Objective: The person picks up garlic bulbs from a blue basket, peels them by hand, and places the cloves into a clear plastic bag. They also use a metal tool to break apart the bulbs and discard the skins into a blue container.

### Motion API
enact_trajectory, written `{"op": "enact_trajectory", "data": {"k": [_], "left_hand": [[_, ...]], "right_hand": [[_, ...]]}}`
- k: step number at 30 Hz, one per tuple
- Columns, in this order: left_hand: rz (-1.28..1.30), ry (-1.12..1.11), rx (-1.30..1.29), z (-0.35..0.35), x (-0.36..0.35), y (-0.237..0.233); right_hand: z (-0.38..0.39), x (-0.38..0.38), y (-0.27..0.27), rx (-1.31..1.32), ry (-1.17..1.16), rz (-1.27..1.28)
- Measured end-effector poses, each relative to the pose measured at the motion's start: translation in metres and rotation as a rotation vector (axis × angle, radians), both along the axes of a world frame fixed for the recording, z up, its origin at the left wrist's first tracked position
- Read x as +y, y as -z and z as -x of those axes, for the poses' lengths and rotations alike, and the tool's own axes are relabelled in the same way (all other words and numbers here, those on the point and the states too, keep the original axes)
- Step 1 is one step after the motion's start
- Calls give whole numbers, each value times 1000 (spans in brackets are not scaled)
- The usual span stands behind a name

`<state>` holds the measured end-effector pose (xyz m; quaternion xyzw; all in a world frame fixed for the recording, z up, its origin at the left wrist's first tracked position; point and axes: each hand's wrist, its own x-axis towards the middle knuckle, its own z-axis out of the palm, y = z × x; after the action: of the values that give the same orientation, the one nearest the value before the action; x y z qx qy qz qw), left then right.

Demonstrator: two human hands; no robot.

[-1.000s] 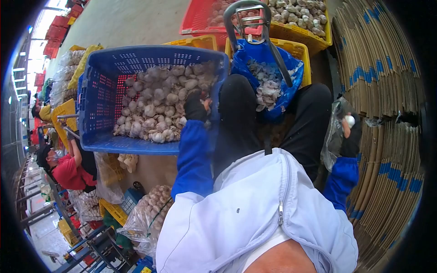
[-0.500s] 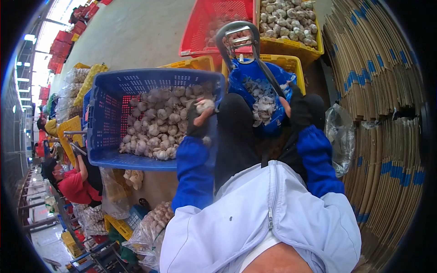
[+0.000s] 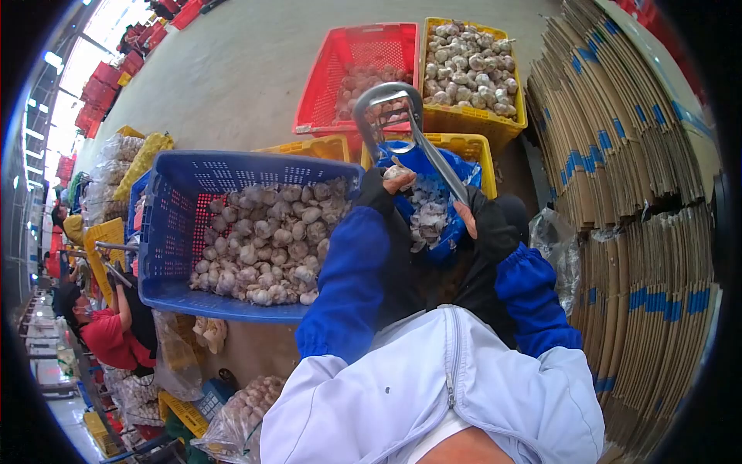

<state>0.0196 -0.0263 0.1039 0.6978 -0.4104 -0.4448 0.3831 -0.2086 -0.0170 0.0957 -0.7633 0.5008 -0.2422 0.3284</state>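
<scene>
My left grip [image 3: 385, 190] holds garlic bulb [image 3: 396, 172] beside lever [image 3: 440, 165] | right grip [image 3: 485, 223] at lever's end, closure unclear | likely positioning; next needs alignment

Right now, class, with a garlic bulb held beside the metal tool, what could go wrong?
Fingers of the left hand, close to the metal tool, might get pinched if the lever moves; the right hand is at its end.

The garlic bulb could slip and perhaps drop among scraps in the blue bag.
</scene>
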Motion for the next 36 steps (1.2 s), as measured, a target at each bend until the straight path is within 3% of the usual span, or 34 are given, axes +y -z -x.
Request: {"op": "enact_trajectory", "data": {"k": [3, 6, 9, 13, 16, 18, 21, 24, 27, 29, 31, 32, 35, 36], "left_hand": [[-71, -17, -230, -10, -16, 25], [-9, -40, -137, -5, -13, 7], [75, -189, -211, -2, -13, 9], [147, -212, -176, -1, -14, 15], [186, -242, -126, -6, -23, 41], [228, -269, -109, -10, -30, 62], [149, -226, -62, -7, -29, 41], [271, -165, 468, -9, -29, 56], [304, 109, 1437, -34, -37, 121], [308, 109, 1670, -41, -21, 132], [342, -64, 1488, -36, 1, 114], [253, -313, 1153, -28, 1, 107], [121, -196, 1810, -34, -4, 112], [126, -146, 1814, -35, -4, 115]], "right_hand": [[0, 5, -12, 83, 35, 68], [-3, 5, -18, 191, 73, 95], [-5, 8, -15, 216, 92, 168], [-10, 8, -4, 311, 100, 256], [-21, -6, 12, 143, 51, 105], [-29, -15, 42, 82, 87, 210], [-36, -29, 76, -4, 110, 346], [-42, -46, 104, -37, 107, 409], [-53, -56, 121, -15, 182, 525], [-48, -53, 120, -86, 162, 478], [-41, -47, 116, -51, 133, 290], [-37, -41, 112, -58, 130, 245], [-28, -18, 52, -142, 83, 102], [-24, -14, 40, -152, 67, 40]]}}
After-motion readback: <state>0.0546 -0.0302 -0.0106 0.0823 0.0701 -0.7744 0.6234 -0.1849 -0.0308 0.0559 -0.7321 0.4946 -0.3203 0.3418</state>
